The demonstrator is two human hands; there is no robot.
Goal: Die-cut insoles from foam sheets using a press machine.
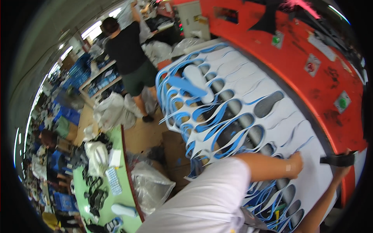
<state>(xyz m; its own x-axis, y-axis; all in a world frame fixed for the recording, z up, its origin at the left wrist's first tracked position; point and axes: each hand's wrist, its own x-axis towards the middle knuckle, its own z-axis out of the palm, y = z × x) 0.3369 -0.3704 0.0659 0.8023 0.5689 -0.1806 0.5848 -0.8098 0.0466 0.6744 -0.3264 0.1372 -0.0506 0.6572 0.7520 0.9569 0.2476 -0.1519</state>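
A white foam sheet with a blue underside (pixel 248 77) stretches before me, its near-left part cut into a web of sole-shaped holes. My left hand (pixel 294 165) rests on the sheet's uncut part with its fingers curled in; whatever they may pinch is hidden. At the right, beside the red machine, my right hand (pixel 343 169) is closed around a dark, bar-like piece (pixel 335 159) whose kind I cannot make out. A white insole (pixel 197 77) and a blue insole (pixel 183 84) lie on the cut webbing at the far left.
A red machine beam (pixel 295 58) with green and red buttons runs along the right. To the left stands a green table (pixel 126 149) bearing straps and insoles. Clear plastic bags (pixel 149 184) lie between. Another person (pixel 130 50) stands at the far left.
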